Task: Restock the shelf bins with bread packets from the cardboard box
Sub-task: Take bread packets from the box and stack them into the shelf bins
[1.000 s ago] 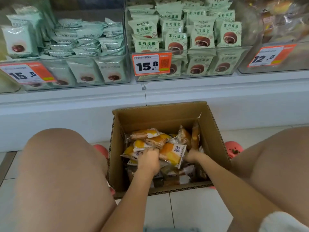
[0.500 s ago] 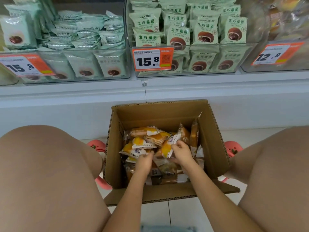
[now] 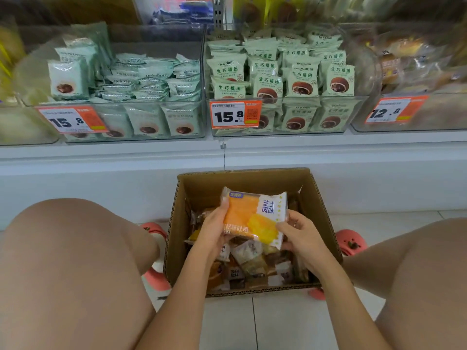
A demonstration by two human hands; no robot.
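Packet (image 3: 254,217) of orange bread is gripped by left hand (image 3: 214,227) and right hand (image 3: 300,232) above the box (image 3: 242,179) at lower centre. I'd hold the edges, don't squish, then find its matching bin.

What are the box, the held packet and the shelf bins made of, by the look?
Box: corrugated cardboard, matte brown; fluting shows along the cut edges.
Held packet: thin plastic film, glossy, probably; it shows glare and crinkled sealed ends.
Shelf bins: clear rigid plastic, likely acrylic; packets show through the front walls.
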